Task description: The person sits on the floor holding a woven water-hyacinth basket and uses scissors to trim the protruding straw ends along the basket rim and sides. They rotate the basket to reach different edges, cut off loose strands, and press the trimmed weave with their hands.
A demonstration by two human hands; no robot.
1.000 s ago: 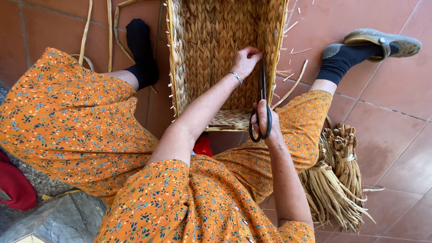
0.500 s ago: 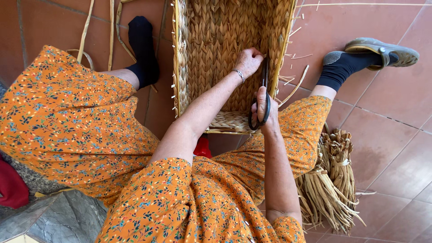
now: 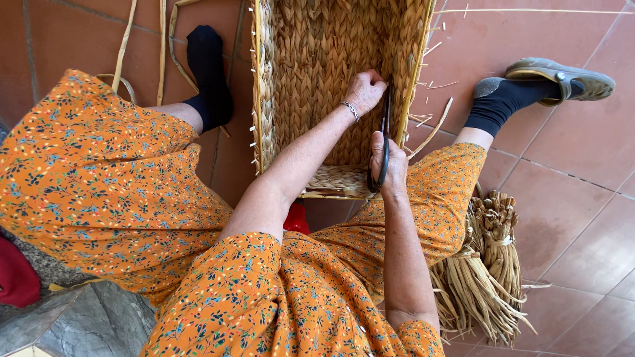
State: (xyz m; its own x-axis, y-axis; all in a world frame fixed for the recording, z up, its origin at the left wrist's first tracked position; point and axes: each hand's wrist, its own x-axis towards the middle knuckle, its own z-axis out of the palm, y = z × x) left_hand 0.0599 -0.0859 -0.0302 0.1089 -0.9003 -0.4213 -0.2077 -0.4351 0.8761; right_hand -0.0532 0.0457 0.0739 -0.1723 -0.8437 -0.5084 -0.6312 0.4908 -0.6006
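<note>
- Head view: a woven straw basket (image 3: 317, 59) lay on its side on the red tiled floor (image 3: 562, 198), between the person's legs, its open mouth facing the camera.
- The left hand (image 3: 365, 89) reached into the basket and was closed in a loose fist against the inner right wall, pinching something too small to make out; a thin bracelet (image 3: 350, 110) sat on that wrist.
- The right hand (image 3: 391, 165) was at the near right edge of the basket, fingers through the handles of black scissors (image 3: 383, 142), gripping them.
- The blades pointed away from the person, up along the right wall toward the left hand; whether they were parted could not be told.
- A tied bundle of straw (image 3: 486, 264) lay on the floor to the right, just beside the right leg.
- Loose straw strips (image 3: 433, 129) were scattered near the basket's right side.
- A grey shoe (image 3: 562, 76) was on the far right foot; the other foot wore only a black sock (image 3: 208, 73).
</note>
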